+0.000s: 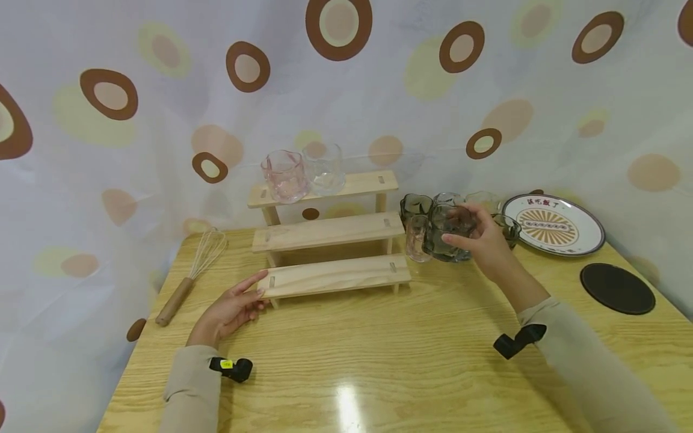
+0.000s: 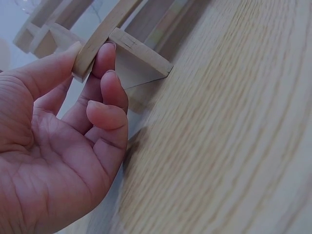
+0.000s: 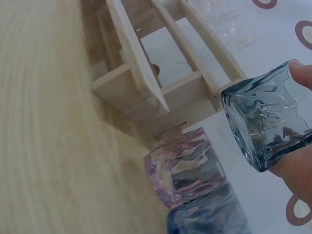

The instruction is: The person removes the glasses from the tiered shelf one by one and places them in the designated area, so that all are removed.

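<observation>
Spotted cloth backdrop behind wood-grain table. Three-tier wooden rack stands toward back. Left hand pinches left end of lowest tier, thumb against index finger, other fingers loosely curled. Right hand part-closed, thumb and fingers gripping smoky glass cup, held raised, right of rack. More glass cups clustered on table there. Pink cup beside clear cup on top tier. Whisk lies left; plate and black disc far right.
</observation>
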Demonstrator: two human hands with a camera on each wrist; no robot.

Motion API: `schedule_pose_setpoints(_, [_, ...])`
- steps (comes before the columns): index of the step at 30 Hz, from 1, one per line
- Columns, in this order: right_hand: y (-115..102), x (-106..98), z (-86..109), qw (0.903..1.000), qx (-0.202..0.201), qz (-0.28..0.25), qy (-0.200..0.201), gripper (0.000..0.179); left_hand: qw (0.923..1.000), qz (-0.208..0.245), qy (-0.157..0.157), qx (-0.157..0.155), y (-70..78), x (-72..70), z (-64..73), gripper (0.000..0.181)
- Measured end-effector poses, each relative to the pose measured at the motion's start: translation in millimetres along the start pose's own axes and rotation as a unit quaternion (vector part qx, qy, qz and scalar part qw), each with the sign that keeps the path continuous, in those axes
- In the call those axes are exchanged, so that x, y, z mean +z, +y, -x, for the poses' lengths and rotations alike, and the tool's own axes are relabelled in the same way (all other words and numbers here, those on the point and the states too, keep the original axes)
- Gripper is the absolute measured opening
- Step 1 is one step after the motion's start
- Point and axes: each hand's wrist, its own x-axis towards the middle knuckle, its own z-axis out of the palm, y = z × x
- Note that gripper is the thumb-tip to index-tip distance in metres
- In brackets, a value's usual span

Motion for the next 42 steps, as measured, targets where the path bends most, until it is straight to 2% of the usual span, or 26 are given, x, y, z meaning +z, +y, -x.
schedule_pose_setpoints(6, [17.6,-0.3,18.3,0.9989,0.029,-0.035,0.010,0.059,0.9999,-0.011,0.001,-0.003,1.4,-0.9,-1.3,0.058])
schedule_pose_setpoints(16, [37.1,8.1,34.8,0.9965,0.084,0.000,0.002,0.068,0.9998,-0.016,0.008,-0.005,0.6,-1.7,-1.6,0.058])
schedule_pose_setpoints(29, [57.8,17.0,35.2,0.9965,0.076,0.021,-0.027,0.068,0.9999,0.006,0.009,-0.001,-1.3,0.6,0.7,0.057])
schedule_pose_setpoints(42, [58.7,21.1,30.6,0.9945,0.094,0.041,-0.022,0.069,0.9998,0.014,0.014,0.000,-1.3,1.3,0.0,0.058])
